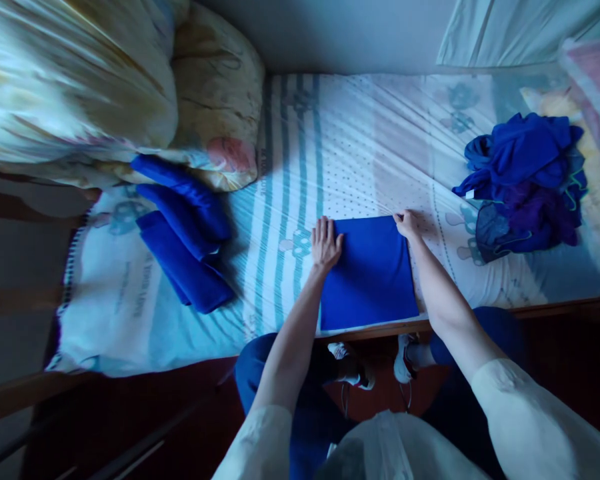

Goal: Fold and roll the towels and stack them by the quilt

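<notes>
A blue cloth (370,273), folded into a flat rectangle, lies on the bed near its front edge. My left hand (327,245) rests flat on its far left corner, fingers stretched out. At the far right corner, my right hand (406,224) pinches the cloth's edge between thumb and fingers. Several folded blue cloths (185,240) lie in a loose row to the left. Over on the right is a crumpled heap of blue and purple cloths (530,173), with a small white tag showing.
The bed has a patterned sheet (350,147) and a wooden front rail (380,330). Bulky pale bedding (220,100) is piled at the back left. A pink and yellow pillow (597,100) lies at the far right, and a pale curtain (520,33) hangs against the wall.
</notes>
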Available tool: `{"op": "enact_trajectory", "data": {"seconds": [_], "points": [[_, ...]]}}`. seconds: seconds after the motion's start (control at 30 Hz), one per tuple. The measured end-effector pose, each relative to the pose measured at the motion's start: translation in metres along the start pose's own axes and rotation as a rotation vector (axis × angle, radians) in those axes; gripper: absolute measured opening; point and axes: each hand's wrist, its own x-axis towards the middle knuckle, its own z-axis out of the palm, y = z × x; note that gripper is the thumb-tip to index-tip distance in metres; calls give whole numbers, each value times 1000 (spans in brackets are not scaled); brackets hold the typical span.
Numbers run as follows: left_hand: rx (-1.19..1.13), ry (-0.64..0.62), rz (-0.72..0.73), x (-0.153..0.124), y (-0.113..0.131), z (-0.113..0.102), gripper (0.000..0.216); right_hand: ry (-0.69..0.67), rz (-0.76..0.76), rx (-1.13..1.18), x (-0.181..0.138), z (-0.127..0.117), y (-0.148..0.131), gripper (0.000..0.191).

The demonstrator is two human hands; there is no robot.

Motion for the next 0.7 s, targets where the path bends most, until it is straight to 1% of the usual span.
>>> {"op": "enact_trajectory", "data": {"seconds": [0.07, 0.13, 0.17, 0.23, 0.27, 0.37, 0.4, 0.47, 0.57, 0.7], "points": [[-18, 19, -19, 16, -16, 4, 68, -7, 1, -3, 1, 0, 1, 30], [-28, 47, -22, 18, -23, 5, 69, -10, -3, -6, 2, 1, 2, 29], [-27, 64, -25, 14, -21, 5, 70, -11, -5, -7, 2, 1, 1, 28], [-14, 73, -17, -3, -10, 4, 72, -13, -4, -13, 1, 0, -1, 26], [-7, 55, 7, -15, -2, 4, 72, -15, -2, -18, 0, -2, -2, 24], [-1, -57, 130, -54, 17, 5, 70, -28, -4, -25, -4, -11, -8, 21], [-4, -82, 155, -63, 18, 6, 70, -36, -8, -24, -5, -15, -10, 20], [-18, -83, 158, -73, 14, 7, 70, -52, -18, -22, -8, -23, -12, 19], [-55, -29, 118, -65, -4, 5, 71, -73, -33, -8, -9, -30, -13, 19], [-96, -1, 90, -42, -22, 0, 71, -58, -22, -5, -4, -23, -8, 19]]}}
